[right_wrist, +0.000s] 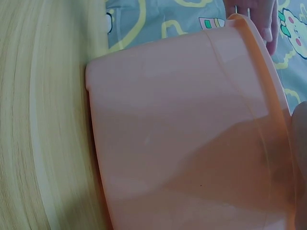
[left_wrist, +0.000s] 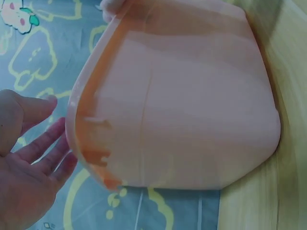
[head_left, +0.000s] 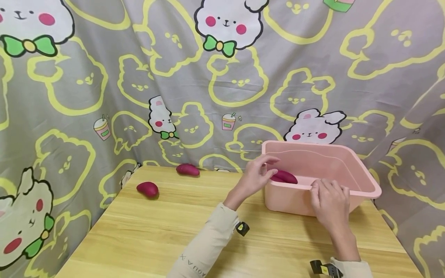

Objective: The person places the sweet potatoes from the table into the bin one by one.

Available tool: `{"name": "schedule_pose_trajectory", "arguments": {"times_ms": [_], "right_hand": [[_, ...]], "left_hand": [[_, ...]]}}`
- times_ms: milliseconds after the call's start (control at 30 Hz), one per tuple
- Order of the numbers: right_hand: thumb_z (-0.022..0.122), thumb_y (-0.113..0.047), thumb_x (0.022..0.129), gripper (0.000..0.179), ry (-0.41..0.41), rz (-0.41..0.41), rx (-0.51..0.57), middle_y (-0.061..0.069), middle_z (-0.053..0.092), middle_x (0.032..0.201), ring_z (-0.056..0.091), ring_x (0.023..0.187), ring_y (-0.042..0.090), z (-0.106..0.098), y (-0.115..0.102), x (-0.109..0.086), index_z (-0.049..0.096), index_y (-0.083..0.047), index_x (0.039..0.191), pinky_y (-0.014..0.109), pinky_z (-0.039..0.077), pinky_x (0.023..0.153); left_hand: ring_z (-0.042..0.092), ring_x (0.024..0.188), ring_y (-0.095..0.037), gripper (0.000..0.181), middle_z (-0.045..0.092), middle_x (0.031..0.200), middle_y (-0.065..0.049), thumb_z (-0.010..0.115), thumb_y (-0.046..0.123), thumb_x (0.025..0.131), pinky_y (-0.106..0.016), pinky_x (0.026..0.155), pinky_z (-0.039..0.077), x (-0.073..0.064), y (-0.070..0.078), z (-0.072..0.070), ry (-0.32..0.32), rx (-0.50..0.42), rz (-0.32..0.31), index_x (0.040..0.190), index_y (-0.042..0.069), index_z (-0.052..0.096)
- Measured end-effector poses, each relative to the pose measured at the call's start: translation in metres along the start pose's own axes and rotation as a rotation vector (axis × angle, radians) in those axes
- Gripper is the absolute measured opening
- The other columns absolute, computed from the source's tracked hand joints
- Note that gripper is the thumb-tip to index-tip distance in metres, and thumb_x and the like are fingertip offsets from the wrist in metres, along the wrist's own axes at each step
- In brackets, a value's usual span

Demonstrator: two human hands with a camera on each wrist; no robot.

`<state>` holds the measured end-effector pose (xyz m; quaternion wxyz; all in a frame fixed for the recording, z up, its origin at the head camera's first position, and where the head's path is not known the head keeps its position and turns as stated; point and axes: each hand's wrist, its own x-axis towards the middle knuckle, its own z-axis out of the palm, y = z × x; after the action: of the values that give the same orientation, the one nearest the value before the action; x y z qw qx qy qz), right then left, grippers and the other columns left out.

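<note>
A pink plastic tub [head_left: 299,200] stands on the table's right side, with purple sweet potato [head_left: 286,177] showing inside near its left front corner; how many lie there I cannot tell. My left hand [head_left: 255,175] is at that corner, thumb and fingers spread and holding nothing. In the left wrist view, the fingertips of the left hand [left_wrist: 36,158] lie at the tub's rim [left_wrist: 72,110]. My right hand [head_left: 332,204] grips the front rim, its fingers bent over the edge. Only a sliver of the right hand [right_wrist: 300,139] shows in the right wrist view.
Two more purple sweet potatoes lie at the table's far left, one [head_left: 187,170] by the back edge and another [head_left: 148,189] closer to the left edge. A patterned grey curtain [head_left: 243,88] hangs behind and beside the wooden table [head_left: 139,239].
</note>
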<state>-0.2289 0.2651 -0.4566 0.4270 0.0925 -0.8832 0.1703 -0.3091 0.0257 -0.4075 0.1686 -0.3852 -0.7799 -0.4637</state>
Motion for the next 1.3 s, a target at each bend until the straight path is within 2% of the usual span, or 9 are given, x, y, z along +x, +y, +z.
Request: {"name": "schedule_pose_trajectory", "arguments": {"times_ms": [167, 233, 467, 700, 967, 1100, 1300], "right_hand": [[0.042, -0.018, 0.102, 0.026, 0.004, -0.002, -0.005, 0.011, 0.061, 0.08, 0.05, 0.08, 0.037, -0.002, 0.002, 0.0, 0.056, -0.008, 0.082, 0.056, 0.033, 0.08], [0.042, -0.018, 0.102, 0.026, 0.005, -0.002, -0.006, 0.011, 0.06, 0.08, 0.05, 0.079, 0.037, -0.003, 0.003, -0.001, 0.055, -0.008, 0.082, 0.056, 0.033, 0.08], [0.042, -0.018, 0.102, 0.026, 0.009, 0.003, -0.012, 0.011, 0.059, 0.079, 0.049, 0.079, 0.037, -0.006, 0.005, -0.003, 0.054, -0.008, 0.081, 0.057, 0.033, 0.08], [0.042, -0.019, 0.102, 0.026, -0.002, 0.01, -0.021, 0.011, 0.059, 0.08, 0.05, 0.08, 0.037, -0.007, 0.006, -0.004, 0.054, -0.008, 0.082, 0.057, 0.033, 0.079], [0.042, -0.018, 0.103, 0.026, -0.036, 0.001, -0.015, 0.013, 0.064, 0.085, 0.051, 0.085, 0.039, -0.002, 0.003, -0.001, 0.056, -0.009, 0.083, 0.057, 0.033, 0.081], [0.041, -0.018, 0.102, 0.026, -0.018, -0.016, -0.014, 0.012, 0.061, 0.082, 0.051, 0.082, 0.038, 0.001, 0.001, -0.001, 0.055, -0.009, 0.082, 0.057, 0.033, 0.08], [0.04, -0.018, 0.102, 0.027, 0.011, -0.024, -0.016, 0.011, 0.059, 0.079, 0.051, 0.08, 0.038, 0.002, 0.003, -0.001, 0.054, -0.008, 0.081, 0.056, 0.033, 0.079]], "left_hand": [[0.065, 0.107, -0.019, 0.028, 0.069, 0.119, -0.01, 0.071, 0.005, 0.096, -0.037, 0.091, 0.055, -0.007, -0.002, -0.008, 0.022, -0.014, 0.015, 0.124, 0.005, 0.069], [0.065, 0.11, -0.02, 0.028, 0.069, 0.118, -0.008, 0.071, 0.005, 0.096, -0.036, 0.096, 0.053, -0.01, -0.002, -0.011, 0.032, -0.006, 0.019, 0.124, 0.005, 0.069], [0.064, 0.114, -0.02, 0.028, 0.069, 0.12, -0.008, 0.071, 0.006, 0.096, -0.03, 0.102, 0.048, -0.021, -0.003, -0.022, 0.055, 0.007, 0.031, 0.124, 0.004, 0.069], [0.063, 0.117, -0.017, 0.028, 0.069, 0.123, -0.006, 0.071, 0.008, 0.097, -0.031, 0.103, 0.047, -0.036, -0.01, -0.034, 0.08, 0.024, 0.028, 0.124, 0.003, 0.069], [0.063, 0.116, -0.018, 0.03, 0.069, 0.123, -0.007, 0.073, 0.005, 0.095, -0.038, 0.1, 0.049, -0.058, -0.017, -0.054, 0.154, 0.038, 0.022, 0.124, 0.008, 0.07], [0.063, 0.115, -0.023, 0.03, 0.068, 0.123, -0.011, 0.074, 0.006, 0.094, -0.046, 0.098, 0.051, -0.068, -0.02, -0.064, 0.191, 0.037, 0.015, 0.124, 0.008, 0.07], [0.064, 0.111, -0.022, 0.032, 0.069, 0.121, -0.01, 0.076, 0.004, 0.092, -0.044, 0.095, 0.052, -0.078, -0.025, -0.076, 0.226, 0.071, 0.026, 0.123, 0.008, 0.07]]}}
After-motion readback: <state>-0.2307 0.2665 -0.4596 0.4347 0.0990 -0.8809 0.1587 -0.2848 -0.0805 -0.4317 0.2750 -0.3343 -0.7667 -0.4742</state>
